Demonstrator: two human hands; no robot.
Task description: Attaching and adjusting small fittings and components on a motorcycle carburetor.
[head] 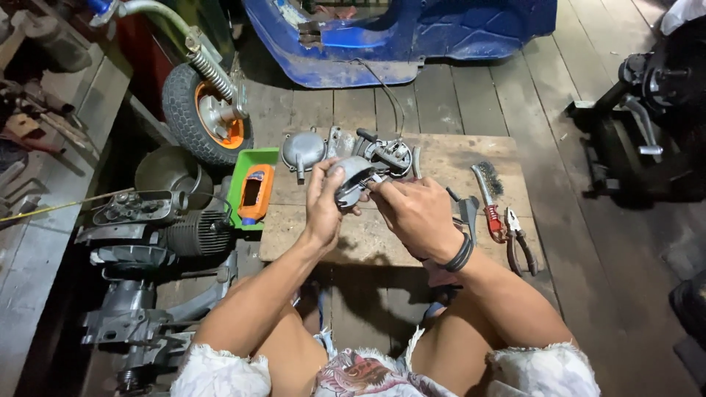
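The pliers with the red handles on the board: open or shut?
Open. The pliers lie flat on the wooden board, their handles spread apart, beside the wire brush.

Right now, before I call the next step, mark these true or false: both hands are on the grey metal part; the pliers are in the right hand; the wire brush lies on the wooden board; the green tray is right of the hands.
1. Both hands are on the grey metal part. True: left hand and right hand grip it.
2. The pliers are in the right hand. False: they lie on the wooden board.
3. The wire brush lies on the board. True.
4. The green tray is right of the hands. False: it sits left.
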